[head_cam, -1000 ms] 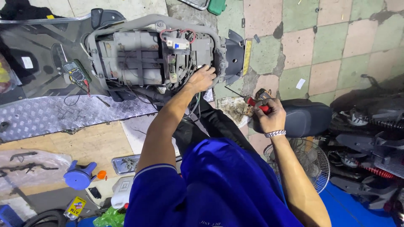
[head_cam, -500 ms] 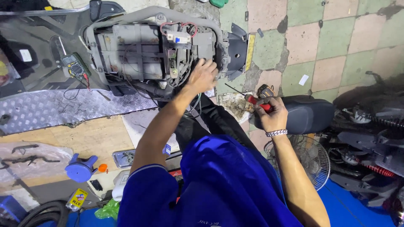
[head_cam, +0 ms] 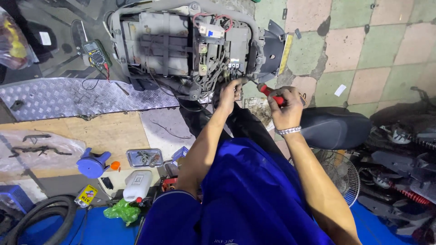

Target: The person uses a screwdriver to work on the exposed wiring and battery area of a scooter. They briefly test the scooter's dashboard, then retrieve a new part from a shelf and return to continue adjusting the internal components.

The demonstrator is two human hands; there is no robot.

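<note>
— Working at the wiring (head_cam: 217, 75) in the open scooter bay (head_cam: 181, 45), upper centre?
— Yes. The right hand (head_cam: 285, 106) clenched a red-handled screwdriver (head_cam: 268, 92), tip toward the wires; left hand (head_cam: 229, 93) fingers pinched them. Next called for steady seating of the tip.

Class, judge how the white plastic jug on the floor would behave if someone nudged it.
The white jug stands upright and looks taller than wide, so it may tip. Its plastic probably slides easily. How full it is cannot be seen, so weight is uncertain.
</note>
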